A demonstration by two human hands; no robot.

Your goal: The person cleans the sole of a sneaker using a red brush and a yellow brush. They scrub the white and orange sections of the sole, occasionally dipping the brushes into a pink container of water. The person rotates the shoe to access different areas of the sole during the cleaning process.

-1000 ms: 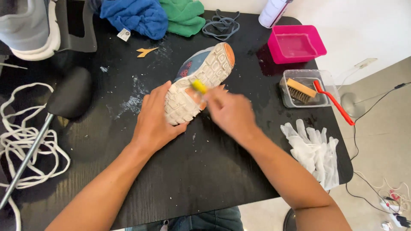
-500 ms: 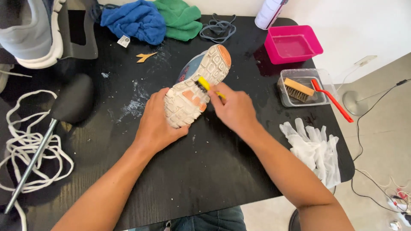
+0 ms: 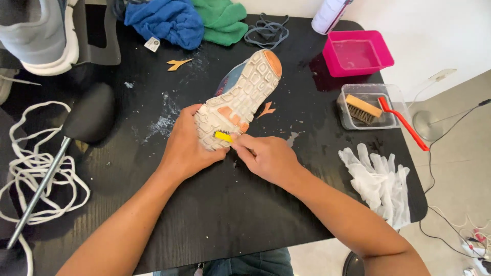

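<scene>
- Left hand point(image 3: 186, 148) grips the heel of the shoe point(image 3: 240, 99), fingers wrapped around it; sole up, mid-desk point(image 3: 220, 214).
- Shoe looks light, its sole stiff yet springy; the heel is the best hold.
- Right hand point(image 3: 268, 158) pinches a yellow tool point(image 3: 223, 136) against the sole.
- Since earlier, the tool has moved from mid-sole toward the heel.

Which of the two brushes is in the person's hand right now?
The small yellow brush, pinched in the right hand against the shoe sole. The wooden brush lies untouched in the clear tray by the table's right edge.
</scene>
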